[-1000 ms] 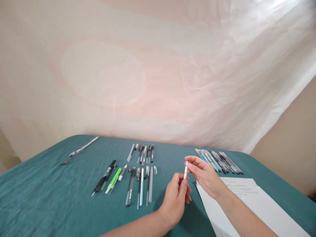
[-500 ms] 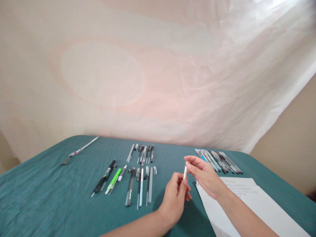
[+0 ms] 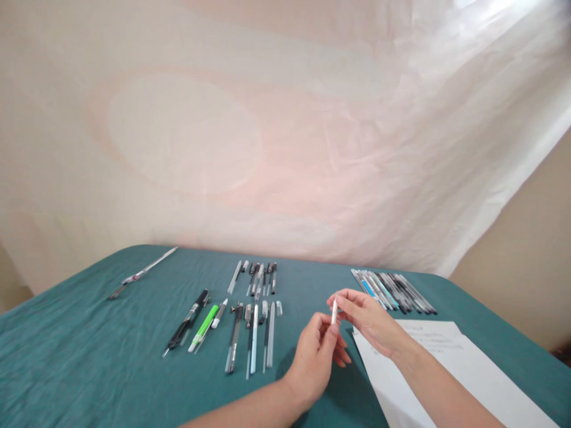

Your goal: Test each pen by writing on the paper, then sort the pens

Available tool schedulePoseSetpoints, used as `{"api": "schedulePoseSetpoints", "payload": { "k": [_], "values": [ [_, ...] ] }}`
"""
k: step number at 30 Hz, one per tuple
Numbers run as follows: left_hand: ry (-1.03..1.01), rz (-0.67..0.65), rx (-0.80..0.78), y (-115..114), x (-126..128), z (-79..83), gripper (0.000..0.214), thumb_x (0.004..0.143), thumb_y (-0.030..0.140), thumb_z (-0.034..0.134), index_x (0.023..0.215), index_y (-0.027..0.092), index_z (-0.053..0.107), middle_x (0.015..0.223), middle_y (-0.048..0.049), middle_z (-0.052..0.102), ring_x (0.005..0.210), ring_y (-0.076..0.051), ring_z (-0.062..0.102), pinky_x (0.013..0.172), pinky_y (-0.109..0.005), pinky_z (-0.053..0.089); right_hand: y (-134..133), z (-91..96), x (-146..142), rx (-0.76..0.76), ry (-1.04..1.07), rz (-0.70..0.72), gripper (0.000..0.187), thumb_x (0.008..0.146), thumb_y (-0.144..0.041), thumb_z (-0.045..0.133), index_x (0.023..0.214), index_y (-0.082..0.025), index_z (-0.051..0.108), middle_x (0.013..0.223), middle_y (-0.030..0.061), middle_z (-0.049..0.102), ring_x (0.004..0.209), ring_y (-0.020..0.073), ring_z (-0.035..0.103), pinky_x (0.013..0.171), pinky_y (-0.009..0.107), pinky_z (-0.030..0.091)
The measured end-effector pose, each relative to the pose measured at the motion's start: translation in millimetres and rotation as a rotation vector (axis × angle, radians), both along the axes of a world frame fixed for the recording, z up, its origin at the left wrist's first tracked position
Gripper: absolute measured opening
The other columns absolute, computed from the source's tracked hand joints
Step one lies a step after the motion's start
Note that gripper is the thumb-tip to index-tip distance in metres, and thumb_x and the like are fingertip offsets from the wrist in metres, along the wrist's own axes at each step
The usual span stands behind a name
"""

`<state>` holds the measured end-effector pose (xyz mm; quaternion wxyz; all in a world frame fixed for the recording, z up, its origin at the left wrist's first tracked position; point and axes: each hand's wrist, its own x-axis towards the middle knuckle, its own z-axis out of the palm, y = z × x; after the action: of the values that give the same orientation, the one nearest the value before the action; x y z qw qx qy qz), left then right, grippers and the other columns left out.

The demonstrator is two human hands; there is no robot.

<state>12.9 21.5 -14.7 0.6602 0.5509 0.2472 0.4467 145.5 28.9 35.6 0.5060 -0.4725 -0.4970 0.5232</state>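
Your left hand [image 3: 314,355] pinches the lower part of a slim white pen [image 3: 334,312], and your right hand [image 3: 369,318] pinches its upper end; it stands nearly upright above the surface [image 3: 89,368], beside the paper [image 3: 482,377].

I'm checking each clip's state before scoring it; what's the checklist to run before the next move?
1. Slim white pen-like piece held in the left hand: ok.
2. Right hand at the piece's upper end: ok.
3. Right hand firmly pinching it: cannot tell.
4. Slim bright green pen lying on the dark green cloth: ok.
5. Handwriting on the flat white paper sheets readable: not ok, blurred.
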Motion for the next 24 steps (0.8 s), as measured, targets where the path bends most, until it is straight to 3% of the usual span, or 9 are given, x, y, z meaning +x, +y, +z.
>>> {"api": "schedulePoseSetpoints", "payload": {
  "k": [4,10,15,21,24],
  "values": [
    [-0.014,-0.002,-0.022,1.0,-0.7,0.8,0.022,0.086,0.038,0.038,0.085,0.016,0.04,0.065,0.0026,0.051,0.05,-0.009,0.054,0.046,-0.021,0.041,1.7,-0.8,0.2,-0.014,0.056,0.04,0.033,0.076,-0.043,0.057,0.091,-0.015,0.066,0.098,0.0098,0.061,0.087,0.0184,0.053,0.073,0.03,0.043],
    [-0.009,-0.021,-0.031,0.2,-0.5,0.9,0.023,0.085,0.039,0.04,0.086,0.016,0.041,0.064,0.0024,0.052,0.049,-0.009,0.055,0.045,-0.02,0.041,4.0,-6.0,3.6,0.012,0.026,-0.018,0.022,0.07,-0.035,0.065,0.077,-0.015,0.066,0.079,0.0038,0.061,0.068,0.0116,0.051,0.065,0.026,0.041],
    [-0.018,-0.02,-0.04,2.1,0.2,-0.8,0.023,0.085,0.039,0.04,0.085,0.016,0.041,0.064,0.0022,0.052,0.049,-0.009,0.055,0.045,-0.02,0.041,3.6,-3.8,3.8,-0.008,0.07,0.045,0.03,0.075,-0.041,0.058,0.091,-0.016,0.066,0.1,0.0095,0.061,0.083,0.0168,0.053,0.068,0.028,0.042],
    [-0.006,-0.026,-0.055,2.2,1.1,-1.7,0.024,0.084,0.04,0.041,0.086,0.016,0.041,0.063,0.0027,0.052,0.048,-0.01,0.055,0.044,-0.02,0.041,4.6,-6.2,3.7,0.009,0.034,-0.001,0.022,0.071,-0.035,0.064,0.08,-0.015,0.066,0.083,0.0047,0.062,0.07,0.012,0.051,0.066,0.026,0.042],
    [-0.005,-0.022,-0.057,2.6,0.9,-1.8,0.024,0.083,0.041,0.042,0.086,0.016,0.041,0.064,0.0026,0.052,0.049,-0.01,0.055,0.044,-0.02,0.041,4.2,-5.1,3.3,-0.006,0.068,0.035,0.028,0.075,-0.039,0.059,0.087,-0.016,0.066,0.092,0.0078,0.062,0.077,0.0148,0.053,0.065,0.027,0.042]
  ]
}}
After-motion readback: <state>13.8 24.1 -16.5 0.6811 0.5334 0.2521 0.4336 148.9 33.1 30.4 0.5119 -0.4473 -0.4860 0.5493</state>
